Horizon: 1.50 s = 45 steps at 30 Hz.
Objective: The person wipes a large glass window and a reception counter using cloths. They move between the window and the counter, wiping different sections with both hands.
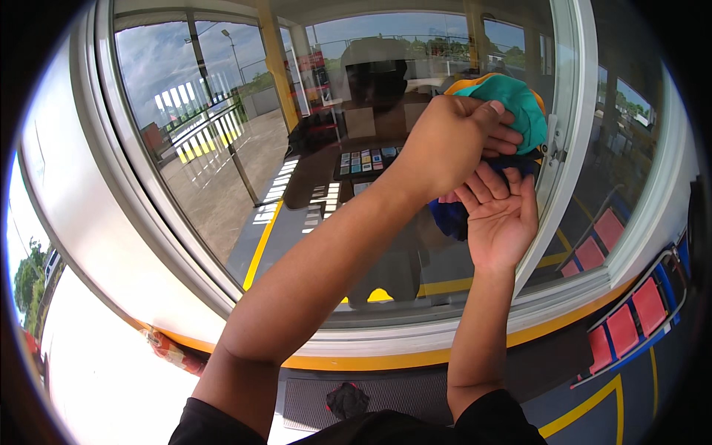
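Observation:
A rounded cloth (519,111), teal with a yellow-orange edge, rests against the window pane near the upright frame. My left hand (460,133) reaches across to it, thumb and curled fingers closed on its near side. Just below, my right hand (504,226) is turned palm up with its fingers extended and slightly bent. A dark blue piece of cloth (450,220) hangs beside and behind that hand; whether it joins the teal part is hidden by my hands. The right fingertips lie close to the dark blue fabric, and I cannot tell whether they touch it.
A white window frame (575,148) with a small latch (558,156) stands right of the cloth. Red-seated chairs (621,330) are at the lower right. On a grey mat (297,404) below lies a crumpled dark cloth (347,401). A red extinguisher-like cylinder (174,352) sits at lower left.

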Tool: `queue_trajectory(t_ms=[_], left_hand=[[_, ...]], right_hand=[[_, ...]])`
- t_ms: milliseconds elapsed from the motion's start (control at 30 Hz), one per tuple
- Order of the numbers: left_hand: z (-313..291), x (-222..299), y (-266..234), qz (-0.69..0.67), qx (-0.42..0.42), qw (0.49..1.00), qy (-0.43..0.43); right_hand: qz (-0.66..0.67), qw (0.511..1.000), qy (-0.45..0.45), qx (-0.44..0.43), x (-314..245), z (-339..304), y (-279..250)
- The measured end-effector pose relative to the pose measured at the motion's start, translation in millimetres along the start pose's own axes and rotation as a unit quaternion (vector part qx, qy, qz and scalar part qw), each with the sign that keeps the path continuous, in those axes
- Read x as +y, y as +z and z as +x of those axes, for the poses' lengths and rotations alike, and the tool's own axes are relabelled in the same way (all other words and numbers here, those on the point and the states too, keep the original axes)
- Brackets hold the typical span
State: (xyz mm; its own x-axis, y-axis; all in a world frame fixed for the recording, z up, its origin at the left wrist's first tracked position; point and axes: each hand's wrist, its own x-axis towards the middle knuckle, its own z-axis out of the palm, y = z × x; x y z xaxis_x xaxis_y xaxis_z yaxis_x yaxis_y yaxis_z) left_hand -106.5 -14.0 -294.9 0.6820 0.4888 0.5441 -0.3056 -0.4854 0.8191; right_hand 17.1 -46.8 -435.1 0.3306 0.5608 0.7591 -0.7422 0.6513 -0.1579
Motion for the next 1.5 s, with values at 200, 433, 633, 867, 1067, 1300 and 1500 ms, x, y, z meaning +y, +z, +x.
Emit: queue_trajectory(t_ms=[200,433,633,867,1067,1300,1500], left_hand=[[95.7,16.1,64.5,-0.046,-0.024,0.997,0.052],[75.0,80.3,-24.5,-0.088,0.054,0.988,0.116],[-48.0,93.8,-160.4,-0.112,0.035,0.988,0.099],[-139.9,134.9,-292.8,-0.039,0.271,0.961,0.021],[-108.6,195.2,-308.9,-0.045,0.335,0.940,0.052],[-0.6,171.1,-142.1,-0.043,0.120,0.990,0.057],[77.7,114.8,-15.3,-0.030,0.025,0.997,0.059]], right_hand=[[-0.114,0.993,-0.012,0.011,-123.7,74.8,-36.1],[-0.082,0.992,0.023,-0.089,-61.7,133.5,52.7],[-0.091,0.995,0.013,-0.049,122.6,71.6,141.4],[-0.045,0.994,0.069,-0.065,303.1,40.6,224.0],[-0.004,0.995,0.055,-0.079,317.9,95.7,274.5],[-0.037,0.998,-0.012,-0.048,118.0,124.2,201.5],[-0.107,0.992,-0.060,0.038,-28.5,128.9,120.0]])
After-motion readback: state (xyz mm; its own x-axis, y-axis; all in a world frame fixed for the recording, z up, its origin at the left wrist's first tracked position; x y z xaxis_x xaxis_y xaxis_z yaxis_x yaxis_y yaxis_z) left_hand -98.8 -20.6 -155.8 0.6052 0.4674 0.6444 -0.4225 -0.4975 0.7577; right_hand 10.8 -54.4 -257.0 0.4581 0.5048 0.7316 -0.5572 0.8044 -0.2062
